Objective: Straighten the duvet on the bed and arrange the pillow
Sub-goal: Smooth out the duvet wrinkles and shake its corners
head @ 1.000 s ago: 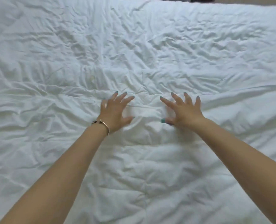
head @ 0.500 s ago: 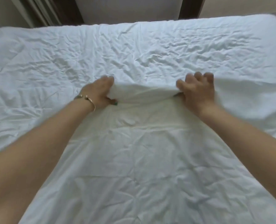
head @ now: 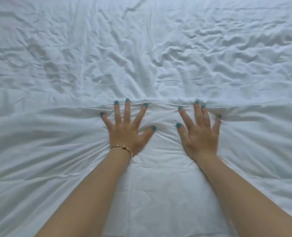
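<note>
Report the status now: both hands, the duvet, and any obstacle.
Left hand and right hand open, fingers spread, pressing flat on the duvet. Duvet edge at the fingertips; wrinkled sheet beyond. No pillow in view. Nothing in the way.

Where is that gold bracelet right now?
In the head view, the gold bracelet circles the wrist of the left hand, left of centre, which presses flat on the white duvet beside the right hand.

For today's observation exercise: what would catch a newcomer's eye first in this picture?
Two spread hands with teal nails press flat mid-frame on the white duvet: left hand, right hand. A gold bracelet circles the left wrist. Beyond the fingertips the white bedding lies heavily wrinkled.
</note>
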Available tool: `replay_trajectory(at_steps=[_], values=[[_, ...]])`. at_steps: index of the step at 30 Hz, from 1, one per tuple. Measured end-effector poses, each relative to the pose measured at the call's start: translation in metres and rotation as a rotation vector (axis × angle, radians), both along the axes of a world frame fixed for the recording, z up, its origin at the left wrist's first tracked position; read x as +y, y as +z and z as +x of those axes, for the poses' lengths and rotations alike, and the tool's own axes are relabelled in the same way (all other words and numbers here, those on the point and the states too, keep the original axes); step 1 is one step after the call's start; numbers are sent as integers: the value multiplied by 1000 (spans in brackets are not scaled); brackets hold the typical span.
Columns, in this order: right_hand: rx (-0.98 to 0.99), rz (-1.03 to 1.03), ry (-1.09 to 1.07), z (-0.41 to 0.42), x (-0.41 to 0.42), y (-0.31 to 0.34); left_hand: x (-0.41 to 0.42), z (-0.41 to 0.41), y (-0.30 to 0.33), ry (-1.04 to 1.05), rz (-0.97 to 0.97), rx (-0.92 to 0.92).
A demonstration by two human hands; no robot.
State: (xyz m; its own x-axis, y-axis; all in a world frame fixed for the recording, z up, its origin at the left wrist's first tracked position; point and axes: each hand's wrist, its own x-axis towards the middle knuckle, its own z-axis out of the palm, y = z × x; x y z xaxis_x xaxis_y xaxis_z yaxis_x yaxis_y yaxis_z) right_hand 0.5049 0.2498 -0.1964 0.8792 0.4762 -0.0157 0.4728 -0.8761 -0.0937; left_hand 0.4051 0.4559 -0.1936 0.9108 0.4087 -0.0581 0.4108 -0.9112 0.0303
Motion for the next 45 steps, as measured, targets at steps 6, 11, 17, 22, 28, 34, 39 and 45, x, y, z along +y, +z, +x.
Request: replay_trajectory(at_steps=[6, 11, 17, 22, 28, 34, 39, 45], values=[[-114, 80, -1, 19, 10, -31, 4, 10, -17, -48, 47, -145], [-165, 44, 39, 24, 12, -40, 8, 13, -27, -52, 38, -148], [-203, 40, 34, 23, 14, -35, 7, 9, -38, -42, 39, -167], [-238, 45, 25, 22, 16, -32, 8, 8, -50, -48, 27, -197], [-260, 76, 30, 21, 16, -32, 7, 8, -55, -58, 28, -213], [-265, 98, 33, 22, 15, -37, 7, 8, -53, -60, 65, -217], [-123, 142, 46, 28, 17, -36, 10, 7, -46, -55, 81, -190], [459, 186, 128, 31, 3, 27, -14, 12, 6, 133, 118, 131]])
